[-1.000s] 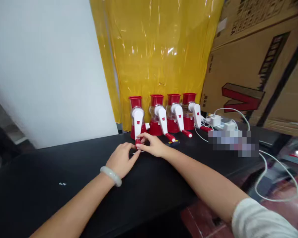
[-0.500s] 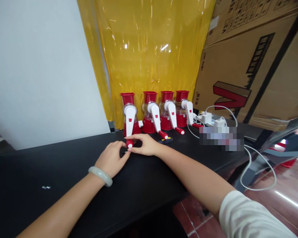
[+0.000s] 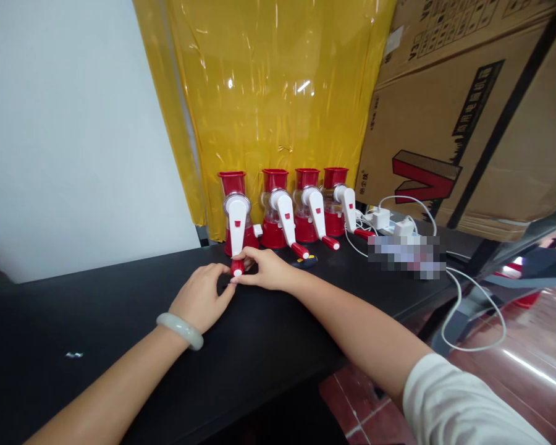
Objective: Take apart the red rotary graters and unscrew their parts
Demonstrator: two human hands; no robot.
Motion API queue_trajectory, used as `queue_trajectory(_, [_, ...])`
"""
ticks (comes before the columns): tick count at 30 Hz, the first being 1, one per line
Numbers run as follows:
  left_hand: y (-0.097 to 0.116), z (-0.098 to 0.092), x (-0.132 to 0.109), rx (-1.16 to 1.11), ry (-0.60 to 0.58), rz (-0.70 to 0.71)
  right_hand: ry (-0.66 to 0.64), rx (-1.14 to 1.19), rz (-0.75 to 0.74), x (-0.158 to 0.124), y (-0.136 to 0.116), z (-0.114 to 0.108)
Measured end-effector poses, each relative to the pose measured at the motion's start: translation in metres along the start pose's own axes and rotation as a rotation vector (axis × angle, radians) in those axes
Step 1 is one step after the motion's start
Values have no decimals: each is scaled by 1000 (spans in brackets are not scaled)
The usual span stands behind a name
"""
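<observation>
Several red and white rotary graters stand upright in a row at the back of the black table. The leftmost rotary grater has its white crank arm pointing down toward me, ending in a red crank handle. My right hand curls in from the right, thumb and fingers closed about that handle. From the left, my left hand meets it with bent fingertips, its thumb tip close to my right thumb. A pale bangle circles my left wrist. What lies between the fingertips is partly hidden.
A dark tool handle with yellow marks lies behind my right hand. White chargers and cables cluster at the right. Yellow plastic sheeting hangs behind the graters, beside a large cardboard box. A small shiny scrap rests on the table.
The whole view has shifted slightly, so everything sits a little further left. Both hands remain at the crank handle, with hardly any change in grip.
</observation>
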State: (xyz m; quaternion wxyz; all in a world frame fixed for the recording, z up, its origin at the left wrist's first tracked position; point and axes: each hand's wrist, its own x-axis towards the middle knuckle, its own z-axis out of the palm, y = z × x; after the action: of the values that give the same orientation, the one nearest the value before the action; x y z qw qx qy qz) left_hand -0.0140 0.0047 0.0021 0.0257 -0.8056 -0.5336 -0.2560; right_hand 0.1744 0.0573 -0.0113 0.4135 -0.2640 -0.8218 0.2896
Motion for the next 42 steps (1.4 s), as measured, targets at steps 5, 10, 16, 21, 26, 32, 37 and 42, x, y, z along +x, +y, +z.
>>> queue_trajectory(5, [-1,1,-1,7,-7,4,2,-57,2,2,0,-1])
queue_trajectory(10, [-1,0,-2,12,-9,7,11,-151,-3,2,1,-2])
queue_trajectory(16, [2,-1,-1,11,-6,19,15,-197,-3,0,-3,-3])
queue_trajectory(21, [2,-1,-2,6,0,15,-19,-214,-97,-2,-7,-4])
queue_trajectory(26, [2,-1,-1,2,0,8,-34,-174,-74,-1,-7,-3])
queue_trajectory(32, [3,0,0,7,-15,12,-33,-116,-14,0,-1,-2])
queue_trajectory(37, [4,0,-1,12,-27,22,-43,-184,-8,-1,-4,-7])
queue_trajectory(42, [-2,-8,0,-6,17,8,-73,-249,-42,-2,-4,-7])
